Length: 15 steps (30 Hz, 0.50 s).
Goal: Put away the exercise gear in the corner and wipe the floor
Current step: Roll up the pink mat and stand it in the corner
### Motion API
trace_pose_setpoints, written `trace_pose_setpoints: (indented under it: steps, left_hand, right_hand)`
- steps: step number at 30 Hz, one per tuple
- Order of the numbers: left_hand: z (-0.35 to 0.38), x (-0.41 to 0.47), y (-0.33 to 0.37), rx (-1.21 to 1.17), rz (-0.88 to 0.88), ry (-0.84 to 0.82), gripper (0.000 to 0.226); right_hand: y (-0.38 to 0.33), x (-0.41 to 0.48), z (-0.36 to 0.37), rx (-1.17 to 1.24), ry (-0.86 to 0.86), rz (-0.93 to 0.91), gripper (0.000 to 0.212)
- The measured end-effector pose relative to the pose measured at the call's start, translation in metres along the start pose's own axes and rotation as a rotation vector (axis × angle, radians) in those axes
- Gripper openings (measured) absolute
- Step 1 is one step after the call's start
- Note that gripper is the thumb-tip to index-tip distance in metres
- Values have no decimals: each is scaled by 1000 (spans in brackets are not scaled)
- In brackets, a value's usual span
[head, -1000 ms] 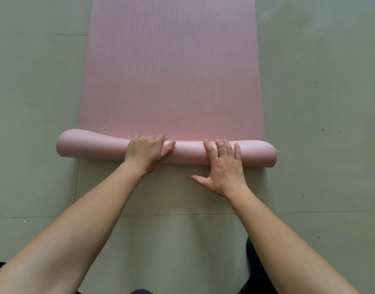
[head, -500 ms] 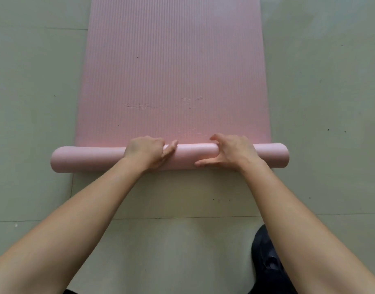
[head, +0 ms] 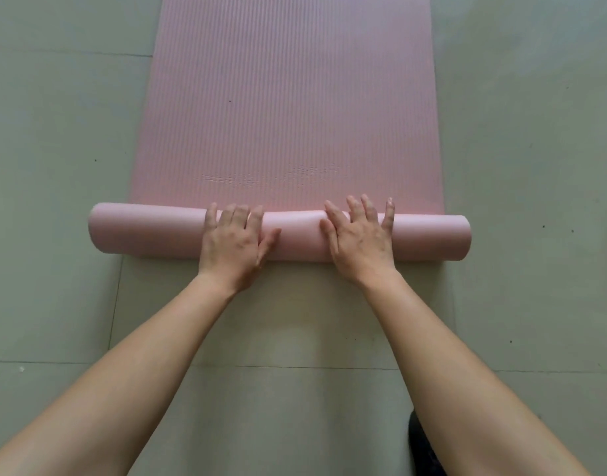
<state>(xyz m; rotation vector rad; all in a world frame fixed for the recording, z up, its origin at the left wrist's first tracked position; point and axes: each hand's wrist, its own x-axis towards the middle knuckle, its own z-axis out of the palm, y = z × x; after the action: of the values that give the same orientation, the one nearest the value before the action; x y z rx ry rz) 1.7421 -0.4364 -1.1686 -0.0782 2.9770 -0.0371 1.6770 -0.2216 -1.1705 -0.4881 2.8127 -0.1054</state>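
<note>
Both hands, left and right, now lie flat atop the thicker roll.

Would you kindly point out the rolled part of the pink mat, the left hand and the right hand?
rolled part of the pink mat (head: 147, 231), head view, bare left stretch of the roll.
left hand (head: 234, 242), head view, back of the hand.
right hand (head: 360, 240), head view, back of the hand.

The place looked like an indoor room used for exercise, most likely in a home or small studio, though which could not be told. A pink ribbed exercise mat lay partly rolled on a bare floor of large grey-green tiles with thin seams, filling the frame from top to bottom.
</note>
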Motion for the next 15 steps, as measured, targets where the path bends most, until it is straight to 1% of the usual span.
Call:
trace_pose_setpoints:
  steps: [3,6,7,9,10,12,13,14,15]
  left_hand:
    - [-14,21,3,-13,-60,-7,60]
    - [-30,39,6,-12,6,-49,67]
    - [-31,41,8,-7,36,-62,70]
    - [-29,43,13,-36,48,-125,68]
    - [-29,44,17,-66,28,-192,65]
    - [-30,43,20,-100,-42,-325,65]
    - [-28,41,19,-123,-76,-350,65]
    - [-25,38,17,-159,-106,-346,64]
    - [-21,33,16,-210,-132,-306,62]
  right_hand:
    - [-3,-12,6,91,172,-2,56]
    - [6,-33,15,2,193,-72,71]
    - [10,-35,16,-6,205,-80,73]
    - [17,-37,15,11,236,-79,70]
    - [19,-37,14,18,248,-74,67]
    - [21,-33,9,11,236,-71,64]
    - [20,-29,6,-1,204,-70,65]
    - [19,-23,2,-9,158,-65,66]
    - [18,-16,-1,-6,111,-58,68]
